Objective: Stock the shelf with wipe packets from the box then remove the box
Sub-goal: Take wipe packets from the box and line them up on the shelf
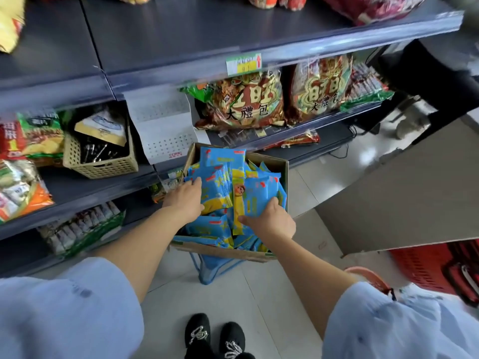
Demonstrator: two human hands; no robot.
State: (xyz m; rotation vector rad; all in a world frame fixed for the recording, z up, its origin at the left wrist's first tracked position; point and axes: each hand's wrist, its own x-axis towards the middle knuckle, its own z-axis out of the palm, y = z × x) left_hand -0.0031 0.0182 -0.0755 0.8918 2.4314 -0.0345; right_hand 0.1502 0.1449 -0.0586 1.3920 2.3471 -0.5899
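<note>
Light blue sleeves (70, 309) fill the lower corners of the view, and between them a pair of black shoes (215, 338) with silver trim stands on the pale tiled floor (259, 301). Both bare forearms reach forward into an open cardboard box (278, 164). It sits just in front of the front edge of the low shelves, raised on something blue (207, 270) whose kind I cannot tell.

The box is heaped to its rim with blue and yellow wipe packets (220, 161), some upright against its far wall, others lying loose.

The left hand (185, 200) lies at the left side of the heap, its fingers fairly straight and pressed against the packets. It is not closed around any.

The right hand (269, 220) is at the near right side of the box. It pinches a bundle of packets, thumb on a yellow one in front and fingers curled over the bundle's right edge.

On the dark shelving (155, 42), a beige perforated basket (101, 161) sits near the front edge of the middle shelf at left, beside snack bags (28, 141). Two large gold and red gift bags (241, 104) stand on the shelf behind the box, under a green price label (243, 64) on the upper shelf's front edge. A red shopping basket (435, 268) sits on the floor at right.
</note>
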